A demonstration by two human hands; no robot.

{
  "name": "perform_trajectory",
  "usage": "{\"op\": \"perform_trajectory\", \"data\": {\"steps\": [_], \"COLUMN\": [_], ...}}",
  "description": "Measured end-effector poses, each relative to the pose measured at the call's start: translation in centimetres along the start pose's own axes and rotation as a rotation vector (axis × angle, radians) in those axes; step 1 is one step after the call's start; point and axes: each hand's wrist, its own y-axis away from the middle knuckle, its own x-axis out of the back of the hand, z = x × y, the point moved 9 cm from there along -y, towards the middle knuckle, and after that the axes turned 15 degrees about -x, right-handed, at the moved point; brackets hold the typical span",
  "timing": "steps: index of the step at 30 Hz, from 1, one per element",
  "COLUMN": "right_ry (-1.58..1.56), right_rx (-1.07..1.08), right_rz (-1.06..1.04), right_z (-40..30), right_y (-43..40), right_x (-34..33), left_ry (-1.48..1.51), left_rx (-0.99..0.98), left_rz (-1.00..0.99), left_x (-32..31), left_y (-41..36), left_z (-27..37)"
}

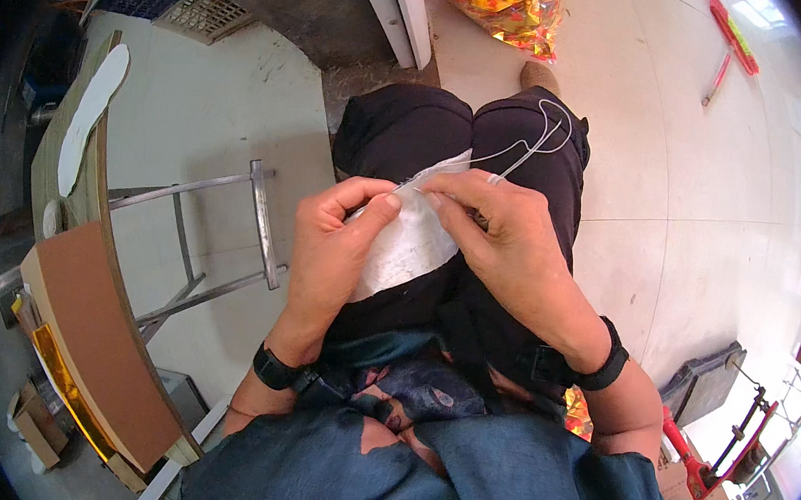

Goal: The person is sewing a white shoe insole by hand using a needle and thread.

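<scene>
Over my lap lies a piece of white fabric (411,247), its upper edge running up to a pointed corner. My left hand (344,234) pinches that edge between thumb and forefinger. Close beside it, my right hand (500,227) has thumb and forefinger together at the same edge, around what looks like a thin needle, too small to be certain. White thread (552,138) runs from the fabric's edge, loops over my dark trousers and passes back to a finger of my right hand, where a pale band or wrap of thread shows.
On the left, a wooden table (108,171) holds a white insole-shaped piece (91,119) and a brown cardboard box (99,337). A metal frame (265,226) juts from beneath it. A bag of shiny gold-and-red material (500,6) lies ahead; a red-framed machine (697,470) stands at right.
</scene>
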Motion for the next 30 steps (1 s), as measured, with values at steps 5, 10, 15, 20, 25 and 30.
{"op": "perform_trajectory", "data": {"steps": [5,10,15,20,25,30], "right_ry": [0.028,0.054,0.047,0.007,0.044,0.066], "right_rx": [-0.017,-0.009,-0.022,-0.006,-0.009,0.031], "right_rz": [-0.021,-0.009,-0.008,0.010,0.004,0.000], "right_z": [0.1,0.2,0.4,0.3,0.3,0.0], "right_y": [0.0,-0.1,0.0,0.0,-0.1,-0.3], "right_x": [0.1,-0.1,-0.1,0.0,0.1,0.3], "left_ry": [-0.013,-0.012,-0.046,-0.076,-0.163,-0.373], "left_rx": [0.000,-0.002,0.008,0.004,-0.092,-0.288], "left_rz": [0.007,0.000,-0.002,0.009,-0.002,-0.023], "left_x": [0.2,0.2,0.2,0.2,0.1,-0.5], "left_y": [0.0,0.0,0.0,0.1,0.2,0.1], "left_z": [-0.4,0.0,-0.1,0.0,1.1,3.2]}}
